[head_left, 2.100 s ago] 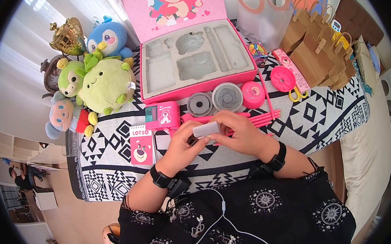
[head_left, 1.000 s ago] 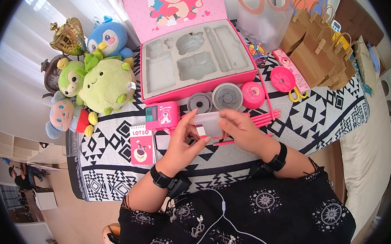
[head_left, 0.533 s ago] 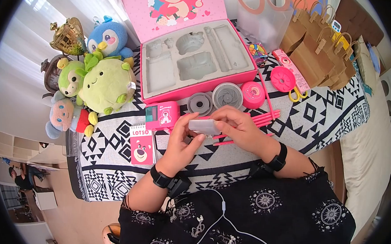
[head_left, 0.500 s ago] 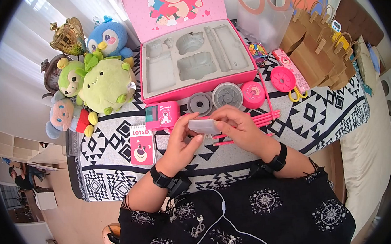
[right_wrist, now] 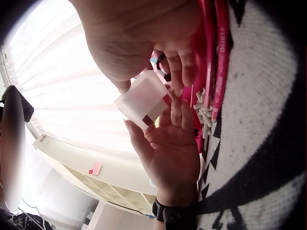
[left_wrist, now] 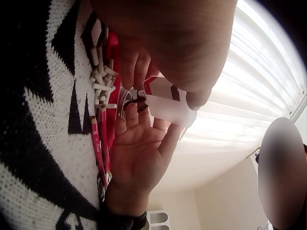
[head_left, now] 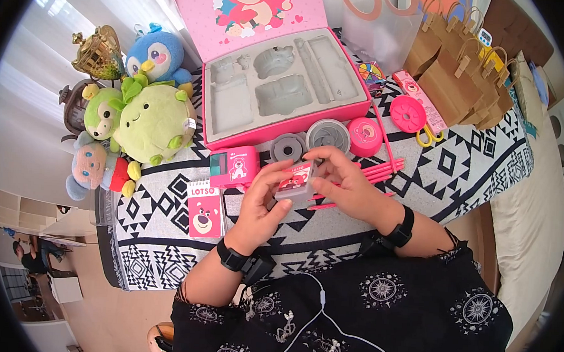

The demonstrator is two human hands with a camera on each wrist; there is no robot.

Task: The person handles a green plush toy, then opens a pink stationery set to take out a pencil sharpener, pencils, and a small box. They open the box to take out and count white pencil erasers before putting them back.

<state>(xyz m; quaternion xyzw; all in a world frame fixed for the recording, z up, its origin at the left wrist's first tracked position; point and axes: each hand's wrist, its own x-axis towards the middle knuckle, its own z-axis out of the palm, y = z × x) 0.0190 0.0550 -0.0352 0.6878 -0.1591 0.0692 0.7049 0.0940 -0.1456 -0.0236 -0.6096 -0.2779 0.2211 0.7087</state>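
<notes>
A small translucent case with a red and pink printed "LOTSO" face is held between both hands. My left hand grips its left side, fingers over the far edge and thumb near the close edge. My right hand pinches its right side between thumb and fingers. In the left wrist view the case looks frosted, with a red edge strip; the right wrist view shows the same case between the fingertips of both hands. Pink pencils lie just beyond my right hand.
An open pink box with a grey moulded tray stands behind the hands. Left are a pink sharpener, a LOTSO notepad and plush toys. Grey round parts, a pink round lid, scissors and paper bags stand right.
The case has been turned between the hands: its plain pale side faced up before, and its printed red face shows now. The fingers have shifted around it; the surrounding objects have stayed put.
</notes>
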